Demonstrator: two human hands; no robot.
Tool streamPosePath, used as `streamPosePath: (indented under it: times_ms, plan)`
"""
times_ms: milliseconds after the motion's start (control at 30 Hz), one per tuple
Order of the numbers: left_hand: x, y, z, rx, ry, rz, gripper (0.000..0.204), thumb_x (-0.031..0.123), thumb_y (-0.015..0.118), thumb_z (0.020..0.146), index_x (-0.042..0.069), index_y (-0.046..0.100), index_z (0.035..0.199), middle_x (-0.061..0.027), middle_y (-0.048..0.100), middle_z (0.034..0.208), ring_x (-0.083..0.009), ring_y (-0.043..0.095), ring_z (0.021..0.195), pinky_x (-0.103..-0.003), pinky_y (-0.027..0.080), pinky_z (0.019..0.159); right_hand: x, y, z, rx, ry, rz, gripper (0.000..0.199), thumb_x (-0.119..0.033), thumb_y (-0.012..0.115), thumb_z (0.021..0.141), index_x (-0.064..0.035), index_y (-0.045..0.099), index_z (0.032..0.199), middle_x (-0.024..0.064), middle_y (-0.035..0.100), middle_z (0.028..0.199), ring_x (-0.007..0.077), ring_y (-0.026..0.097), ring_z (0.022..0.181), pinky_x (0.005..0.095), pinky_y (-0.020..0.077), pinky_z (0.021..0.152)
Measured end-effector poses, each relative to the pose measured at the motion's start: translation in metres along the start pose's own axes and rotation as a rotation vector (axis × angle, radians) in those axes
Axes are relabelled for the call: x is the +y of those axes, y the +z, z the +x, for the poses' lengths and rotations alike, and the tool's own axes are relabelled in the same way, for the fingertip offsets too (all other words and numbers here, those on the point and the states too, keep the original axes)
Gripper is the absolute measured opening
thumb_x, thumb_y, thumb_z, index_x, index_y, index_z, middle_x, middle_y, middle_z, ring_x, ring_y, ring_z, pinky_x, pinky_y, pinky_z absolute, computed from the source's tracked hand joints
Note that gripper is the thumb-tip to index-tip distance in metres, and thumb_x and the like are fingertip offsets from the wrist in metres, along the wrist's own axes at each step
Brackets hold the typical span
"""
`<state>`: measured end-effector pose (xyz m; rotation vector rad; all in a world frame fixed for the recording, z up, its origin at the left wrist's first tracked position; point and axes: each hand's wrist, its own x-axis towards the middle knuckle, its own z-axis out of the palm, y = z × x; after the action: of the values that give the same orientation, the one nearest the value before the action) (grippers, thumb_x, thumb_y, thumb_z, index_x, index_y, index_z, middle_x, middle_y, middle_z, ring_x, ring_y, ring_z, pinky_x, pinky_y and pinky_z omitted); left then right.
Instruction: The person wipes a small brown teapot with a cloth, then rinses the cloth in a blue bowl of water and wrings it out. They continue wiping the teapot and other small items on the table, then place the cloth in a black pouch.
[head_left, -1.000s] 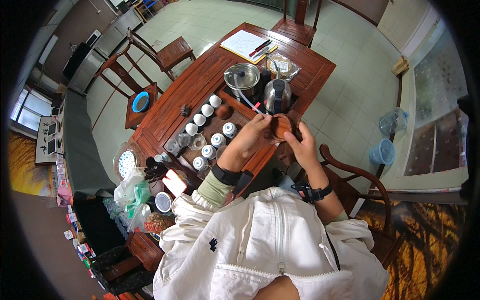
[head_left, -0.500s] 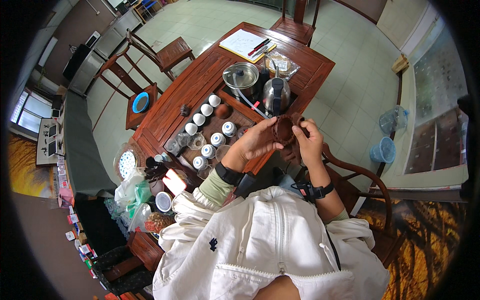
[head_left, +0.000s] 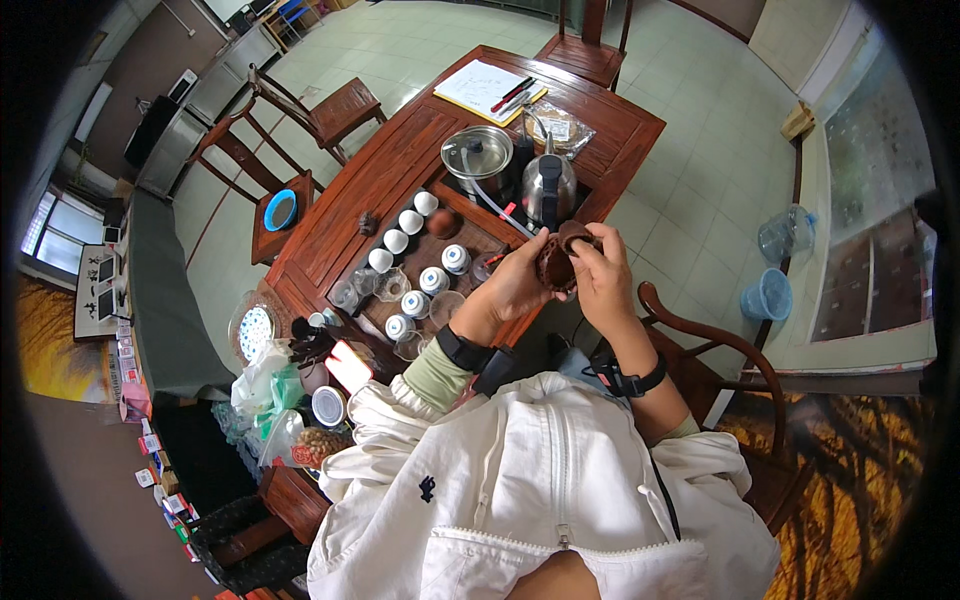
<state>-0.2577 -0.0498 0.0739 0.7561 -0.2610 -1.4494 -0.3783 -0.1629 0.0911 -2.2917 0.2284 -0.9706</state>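
Observation:
My left hand [head_left: 508, 285] is closed round a small dark-brown round bowl-like piece with a knobbly rim [head_left: 551, 266], held above the table's near right edge. My right hand [head_left: 606, 280] pinches a bunched brown cloth [head_left: 573, 235] against the piece's upper right side. The fingers partly hide both, so the piece's exact kind is unclear. Close beyond the hands stands a steel kettle [head_left: 549, 190] with a black handle. A glass-lidded pot [head_left: 477, 155] is to its left.
A tea tray [head_left: 470, 225] carries white cups [head_left: 411, 221], blue-and-white lidded cups [head_left: 434, 280], glass cups and a brown clay pot [head_left: 441, 223]. Paper and pens [head_left: 487, 92] lie at the table's far end. Bags [head_left: 262, 385] and jars crowd the left. A wooden armchair [head_left: 700, 335] stands right.
The brown piece has tilted, and its round opening no longer faces me. My right hand has moved slightly left and up, bringing the bunched cloth over the piece's rim.

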Motion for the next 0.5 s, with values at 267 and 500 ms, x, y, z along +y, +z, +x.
streamPosePath:
  times_ms: [267,500]
  plan:
    - [-0.001,0.002,0.004,0.014,0.068,-0.060,0.053,0.049,0.028,0.100,0.007,0.052,0.122,-0.0081,0.059,0.114,-0.0210,0.057,0.101,-0.034,0.050,0.078,-0.011,0.005,-0.006,-0.064,-0.133,-0.111,0.026,0.000,0.063,0.073,-0.0039,0.066,0.098,0.0116,0.054,0.113,0.0316,0.054,0.095,0.0400,0.0477,0.080]
    - [0.014,0.007,-0.003,0.063,0.123,-0.125,0.058,0.049,0.026,0.100,0.004,0.052,0.125,-0.0116,0.062,0.111,-0.0222,0.062,0.096,-0.034,0.054,0.077,-0.011,0.002,-0.013,-0.157,-0.213,0.011,0.015,0.002,0.057,0.071,-0.0036,0.067,0.081,0.0058,0.060,0.104,0.0279,0.055,0.089,0.0359,0.0476,0.077]
